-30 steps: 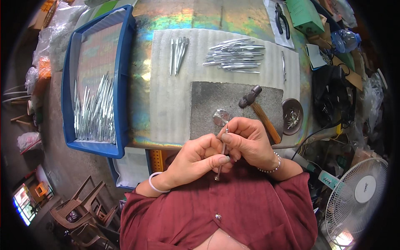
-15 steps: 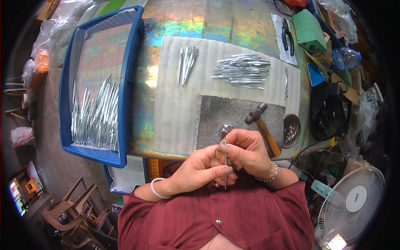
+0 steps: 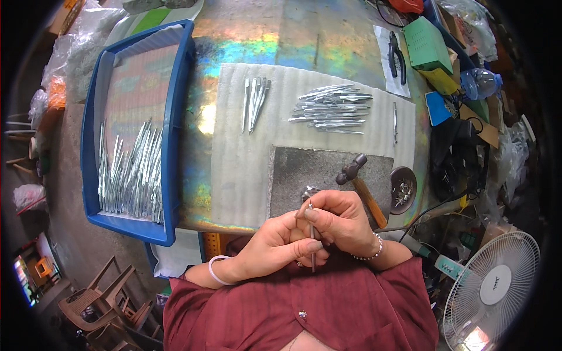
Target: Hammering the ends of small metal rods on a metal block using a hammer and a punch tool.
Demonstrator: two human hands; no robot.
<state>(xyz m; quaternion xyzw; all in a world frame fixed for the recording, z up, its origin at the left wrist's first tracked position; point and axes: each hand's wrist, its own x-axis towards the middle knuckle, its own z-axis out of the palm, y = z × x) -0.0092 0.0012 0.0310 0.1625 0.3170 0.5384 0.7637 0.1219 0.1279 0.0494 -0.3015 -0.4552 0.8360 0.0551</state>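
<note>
My left hand [image 3: 274, 247] and my right hand [image 3: 344, 222] meet in front of my chest, both closed on a slim metal rod [image 3: 312, 233]. The rod stands nearly upright in the picture, its narrow end between my right thumb and fingers. Lower down, my left thumb presses against it. Fingers hide part of its length. Just beyond my hands lies a dark grey slab [image 3: 293, 169], with a small shiny round metal piece [image 3: 309, 192] at its near side. A ball-peen hammer [image 3: 364, 188] with a wooden handle rests across the slab's right part.
A white foam sheet [image 3: 234, 169] bears a pile of slim silver metal pieces [image 3: 332, 109], a smaller bunch [image 3: 255, 105] and a single piece [image 3: 395, 124]. Left stands a blue tray [image 3: 171, 134] of similar pieces. Right are a small bowl [image 3: 396, 206], pliers [image 3: 397, 58] and a fan [image 3: 494, 286].
The whole view has shifted slightly, so the table and its things sit lower and a little further left. Both hands keep their grip on the rod, with only slight finger movement.
</note>
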